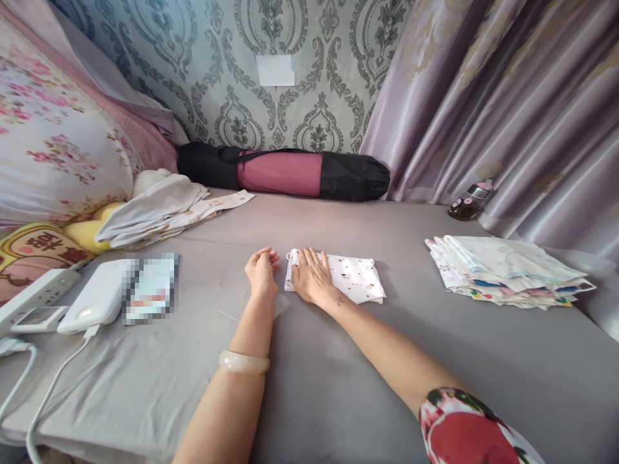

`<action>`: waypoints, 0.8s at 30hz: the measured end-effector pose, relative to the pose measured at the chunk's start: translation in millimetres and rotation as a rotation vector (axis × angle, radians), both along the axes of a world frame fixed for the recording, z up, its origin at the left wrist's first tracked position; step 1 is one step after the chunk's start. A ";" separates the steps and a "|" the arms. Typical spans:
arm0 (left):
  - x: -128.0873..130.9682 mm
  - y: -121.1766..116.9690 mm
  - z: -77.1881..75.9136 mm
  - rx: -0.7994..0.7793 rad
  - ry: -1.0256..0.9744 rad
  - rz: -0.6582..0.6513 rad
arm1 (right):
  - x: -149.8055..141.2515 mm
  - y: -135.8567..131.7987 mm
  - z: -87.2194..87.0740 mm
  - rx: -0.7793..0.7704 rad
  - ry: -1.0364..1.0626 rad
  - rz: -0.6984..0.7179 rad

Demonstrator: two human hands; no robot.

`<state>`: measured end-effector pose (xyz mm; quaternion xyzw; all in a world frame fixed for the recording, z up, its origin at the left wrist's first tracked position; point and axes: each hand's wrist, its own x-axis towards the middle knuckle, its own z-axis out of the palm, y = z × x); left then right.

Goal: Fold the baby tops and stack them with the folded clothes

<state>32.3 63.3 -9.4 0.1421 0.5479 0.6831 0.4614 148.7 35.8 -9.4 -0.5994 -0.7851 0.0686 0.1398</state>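
Note:
A folded white cloth (355,274) with small printed figures lies on the grey bed sheet in front of me. My right hand (313,277) rests flat on its left part, palm down and fingers stretched out. Just left of the cloth, apart from it, is my left hand (262,270). Its fingers are curled in, and I see nothing in them. A small white loop sticks out at the cloth's upper left corner, by my right fingertips.
A stack of folded cloths (503,270) sits at the right, with a dark bottle (470,201) behind it. Loose pale clothes (159,209) lie at the left. A white power bank (99,296) and a power strip (36,299) are nearer. A rolled mat bag (280,173) lies along the wall.

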 end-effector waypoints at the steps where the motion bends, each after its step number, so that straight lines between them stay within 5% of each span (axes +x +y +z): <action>1: -0.1 0.1 -0.4 0.002 0.004 -0.003 | -0.7 0.8 -2.2 -0.006 -0.002 -0.010; 13: 0.8 -0.9 2.9 -0.003 0.002 0.015 | -11.0 -0.8 9.3 0.013 0.029 -0.009; 24: 2.2 -0.6 3.8 -0.013 0.036 -0.005 | -23.7 -1.5 -1.6 -0.028 0.038 0.003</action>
